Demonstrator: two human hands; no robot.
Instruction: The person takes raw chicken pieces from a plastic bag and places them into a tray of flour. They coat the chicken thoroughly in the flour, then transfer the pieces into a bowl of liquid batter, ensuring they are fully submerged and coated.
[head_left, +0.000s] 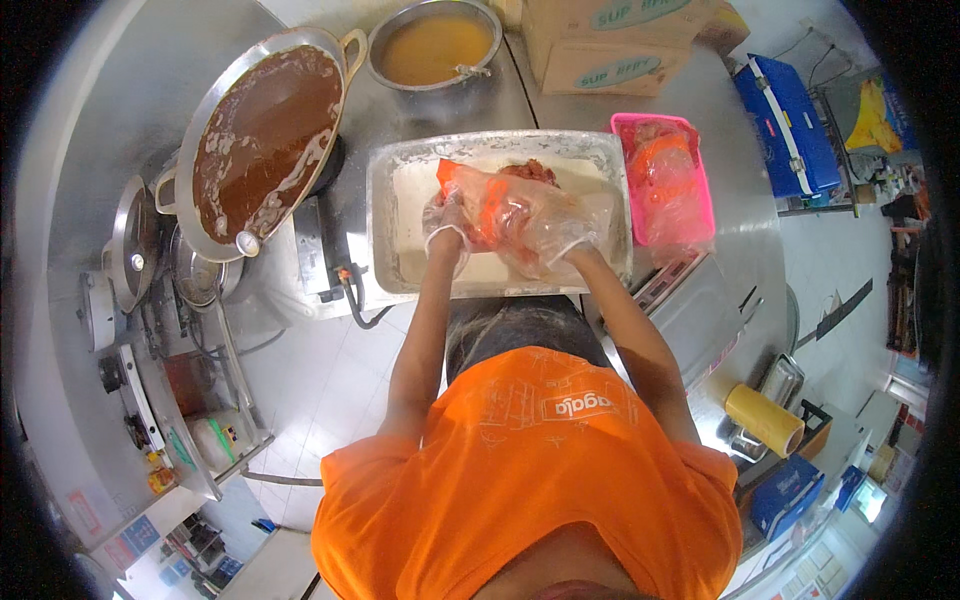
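Note:
Both my hands wear clear plastic gloves and are over a rectangular metal tray (499, 138) holding white powder (405, 180), perhaps flour. My left hand (445, 216) grips a clear plastic bag (491, 199) with orange print near its orange-edged end. At the bag's other end is my right hand (581, 231), its fingers partly blurred against the film; it appears to hold the bag too. Reddish pieces of raw meat (531, 172) lie in the tray just beyond the bag. Some reddish content shows through the plastic.
To the left, a large two-handled pan (266, 142) of dark oil carries a dial thermometer (248, 244). Behind the tray stands a pot (435, 52) of yellowish liquid beside cardboard boxes (615, 64). A pink plastic basket (707, 214) with bagged meat is at the right.

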